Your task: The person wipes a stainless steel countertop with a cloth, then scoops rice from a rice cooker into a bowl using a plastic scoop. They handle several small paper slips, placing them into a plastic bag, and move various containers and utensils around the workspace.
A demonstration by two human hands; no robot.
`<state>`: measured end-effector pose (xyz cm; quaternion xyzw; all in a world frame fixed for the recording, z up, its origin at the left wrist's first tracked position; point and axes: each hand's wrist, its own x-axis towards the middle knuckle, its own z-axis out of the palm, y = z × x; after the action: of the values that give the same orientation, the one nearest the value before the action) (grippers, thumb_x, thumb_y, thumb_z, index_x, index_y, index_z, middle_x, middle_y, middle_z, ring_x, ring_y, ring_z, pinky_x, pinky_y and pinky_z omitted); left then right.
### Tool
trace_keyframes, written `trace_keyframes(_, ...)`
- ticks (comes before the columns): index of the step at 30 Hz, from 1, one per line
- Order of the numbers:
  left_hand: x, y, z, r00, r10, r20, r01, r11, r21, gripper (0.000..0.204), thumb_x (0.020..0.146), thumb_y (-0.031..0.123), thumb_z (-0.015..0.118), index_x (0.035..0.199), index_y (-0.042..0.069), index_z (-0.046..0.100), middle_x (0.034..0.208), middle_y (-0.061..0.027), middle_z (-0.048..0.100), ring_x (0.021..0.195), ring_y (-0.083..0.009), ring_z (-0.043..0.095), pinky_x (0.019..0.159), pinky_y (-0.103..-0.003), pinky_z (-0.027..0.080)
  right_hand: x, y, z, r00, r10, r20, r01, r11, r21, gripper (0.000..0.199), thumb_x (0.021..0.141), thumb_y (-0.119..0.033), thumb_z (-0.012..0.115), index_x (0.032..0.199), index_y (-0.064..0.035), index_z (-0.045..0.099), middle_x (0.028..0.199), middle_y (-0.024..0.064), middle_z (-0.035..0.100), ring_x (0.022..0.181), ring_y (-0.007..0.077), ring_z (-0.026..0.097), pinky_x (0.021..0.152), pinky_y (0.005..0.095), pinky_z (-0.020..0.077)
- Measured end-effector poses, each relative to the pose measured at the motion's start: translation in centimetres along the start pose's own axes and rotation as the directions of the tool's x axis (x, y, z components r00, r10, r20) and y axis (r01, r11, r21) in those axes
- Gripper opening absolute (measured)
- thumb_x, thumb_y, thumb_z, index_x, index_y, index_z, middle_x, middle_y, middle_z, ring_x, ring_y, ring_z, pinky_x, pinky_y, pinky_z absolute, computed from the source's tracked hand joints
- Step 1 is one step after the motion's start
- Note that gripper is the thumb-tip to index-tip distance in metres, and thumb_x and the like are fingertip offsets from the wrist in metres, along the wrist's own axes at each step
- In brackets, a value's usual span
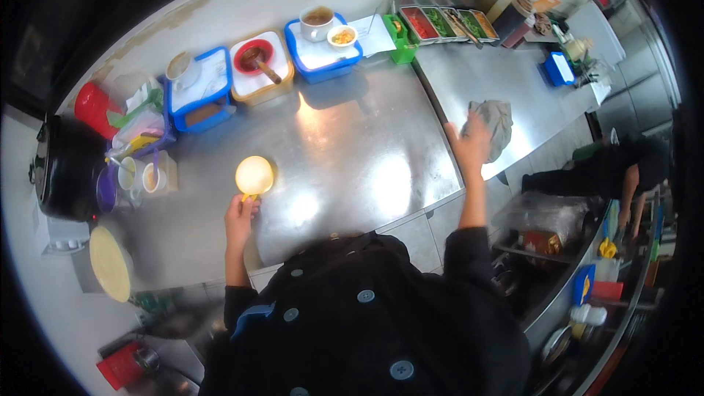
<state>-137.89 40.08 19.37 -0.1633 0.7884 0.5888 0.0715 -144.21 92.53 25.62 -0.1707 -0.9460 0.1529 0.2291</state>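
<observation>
In my left hand is the yellow handle of a small, round, pale yellow cup-like vessel, held above the left part of the steel counter. My fingers are closed round that handle. My right hand is stretched out over the right-hand counter, at the left edge of a crumpled grey cloth. Its thumb stands apart from the fingers, which are blurred and overlap the cloth. Whether they press on the cloth is hard to see.
Along the wall stand blue-rimmed tubs, a red bowl with a ladle, and a tray of chopped toppings. Cups and a black appliance are at left. At right, another person bends over a shelf.
</observation>
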Motion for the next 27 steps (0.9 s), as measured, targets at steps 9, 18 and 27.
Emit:
trace_keyframes(9, -8.0, 0.4, -1.6, 0.884, -0.12, -0.452, 0.031, 0.979, -0.199, 0.026, 0.096, 0.03, 0.052, 0.104, 0.006, 0.057, 0.094, -0.0065, 0.067, 0.081, -0.0111, 0.061, 0.07, -0.025, 0.046, 5.3, 12.9, 7.9, 0.936, 0.287, 0.204, -0.327, 0.923, 0.201, 0.044, 0.098, -0.032, 0.044, 0.136, -0.0105, 0.045, 0.136, 0.0194, 0.047, 0.126, 0.0327, 0.044, 0.102, 0.0424, 0.0355)
trace_keyframes(18, -20.2, -2.5, 0.8, 0.65, -0.215, -0.729, 0.055, 0.97, -0.237, 0.025, 0.096, 0.032, 0.051, 0.103, 0.008, 0.057, 0.093, -0.0073, 0.068, 0.08, -0.0119, 0.061, 0.07, -0.026, 0.046, 3.3, -8.9, 18.1, 0.73, -0.531, 0.431, 0.536, 0.836, 0.122, 0.067, 0.089, -0.05, 0.049, 0.146, -0.022, 0.028, 0.153, 0.0135, 0.022, 0.139, 0.0378, 0.021, 0.108, 0.0607, 0.0135)
trace_keyframes(27, -34.3, -6.7, 8.5, 0.213, -0.499, -0.84, 0.106, 0.867, -0.488, 0.024, 0.096, 0.027, 0.052, 0.1, 0.003, 0.056, 0.087, -0.0057, 0.066, 0.075, -0.0104, 0.059, 0.065, -0.025, 0.046, -17.6, -32.8, 15.9, -0.294, -0.938, 0.183, 0.672, -0.067, 0.738, 0.073, 0.082, -0.049, 0.058, 0.145, -0.026, 0.03, 0.155, 0.0136, 0.015, 0.141, 0.0373, 0.013, 0.109, 0.0622, 0.0095)
